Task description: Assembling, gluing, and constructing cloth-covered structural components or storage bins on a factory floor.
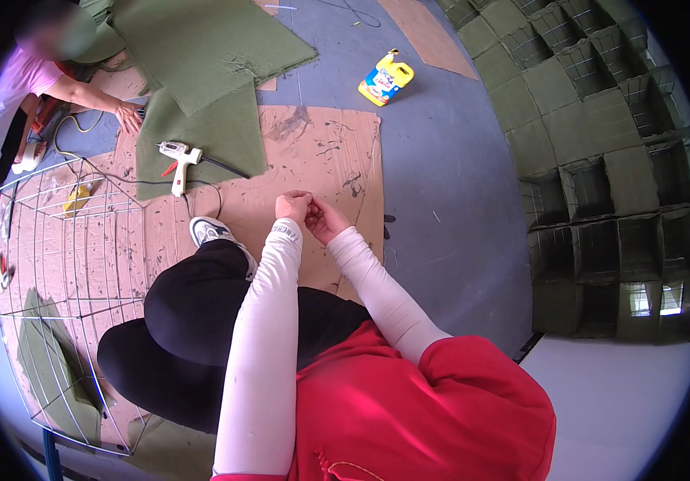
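My left hand point(293, 206) and my right hand point(328, 220) meet over the cardboard sheet point(325, 144), fingertips pinched together. Whatever lies between the fingers, if anything, is too small to make out. To their left a white hot glue gun point(185, 164) with a red trigger rests on green fabric point(229, 132), a dark glue stick poking from its back. Its cord runs off over the cardboard. Beside my legs at the left stands a wire frame cage point(80, 317), with a piece of green fabric point(48, 361) seen through its wires.
At the far left another person's hand point(128, 117) touches the green fabric's edge. A yellow jug point(386, 78) stands on the grey floor point(449, 200). Stacked green fabric-covered wire boxes point(601, 184) rise along the right. More green sheets point(209, 48) lie at the back.
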The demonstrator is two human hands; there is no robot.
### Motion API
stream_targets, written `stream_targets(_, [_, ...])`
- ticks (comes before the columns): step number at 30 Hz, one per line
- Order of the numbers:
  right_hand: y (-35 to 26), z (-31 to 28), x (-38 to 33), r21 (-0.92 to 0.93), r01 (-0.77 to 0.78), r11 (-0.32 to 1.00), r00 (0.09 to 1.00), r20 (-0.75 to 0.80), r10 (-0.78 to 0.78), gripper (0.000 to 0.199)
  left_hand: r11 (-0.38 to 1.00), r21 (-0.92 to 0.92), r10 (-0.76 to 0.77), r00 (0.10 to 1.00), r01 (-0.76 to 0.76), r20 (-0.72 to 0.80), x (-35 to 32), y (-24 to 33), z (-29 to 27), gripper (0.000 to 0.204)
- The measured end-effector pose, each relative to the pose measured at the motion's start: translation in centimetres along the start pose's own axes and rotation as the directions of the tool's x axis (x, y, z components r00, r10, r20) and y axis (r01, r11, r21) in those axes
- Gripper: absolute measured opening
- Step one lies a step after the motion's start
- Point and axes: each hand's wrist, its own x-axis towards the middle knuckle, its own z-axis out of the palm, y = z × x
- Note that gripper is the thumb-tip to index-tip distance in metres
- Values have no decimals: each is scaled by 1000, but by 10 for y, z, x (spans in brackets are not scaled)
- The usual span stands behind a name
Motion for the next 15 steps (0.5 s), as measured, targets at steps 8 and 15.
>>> stream_targets(8, [4, -2, -1, -5, 12, 1000, 996, -92, -12, 14, 999, 29, 45, 999, -44, -15, 7, -5, 0, 11])
stream_targets(15, [2, -3, 1, -54, 7, 999, 1000, -13, -8, 16, 999, -21, 37, 999, -37, -14, 7, -5, 0, 12])
